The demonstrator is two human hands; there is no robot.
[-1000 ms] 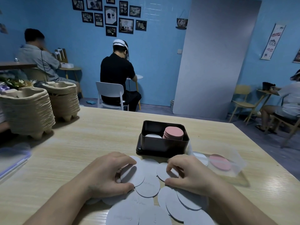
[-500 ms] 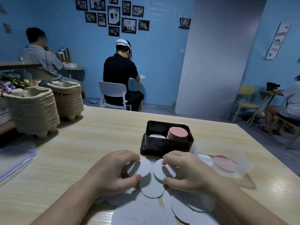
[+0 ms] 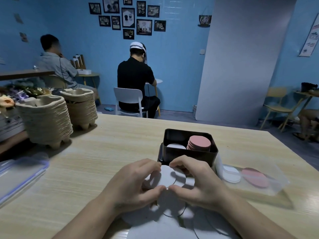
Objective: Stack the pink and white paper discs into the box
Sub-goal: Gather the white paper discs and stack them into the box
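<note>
A black box [image 3: 189, 153] stands on the wooden table [image 3: 107, 152], with a stack of pink discs [image 3: 199, 144] on its right side and a white disc [image 3: 175, 146] lying low on its left. Just in front of the box, my left hand [image 3: 136, 183] and my right hand [image 3: 196, 181] face each other, fingers and thumbs curled round a small bunch of white discs [image 3: 166, 177]. Several more white discs [image 3: 160, 225] lie spread on the table beneath and behind my hands.
A clear plastic bag [image 3: 248, 176] to the right holds white discs and a pink one. Two stacks of pulp cup trays [image 3: 46, 121] stand at the far left. A clear zip bag [image 3: 20, 171] lies at the left edge. People sit at tables behind.
My hands have drawn together, gathering the separate white discs between them into one overlapping bunch in front of the box.
</note>
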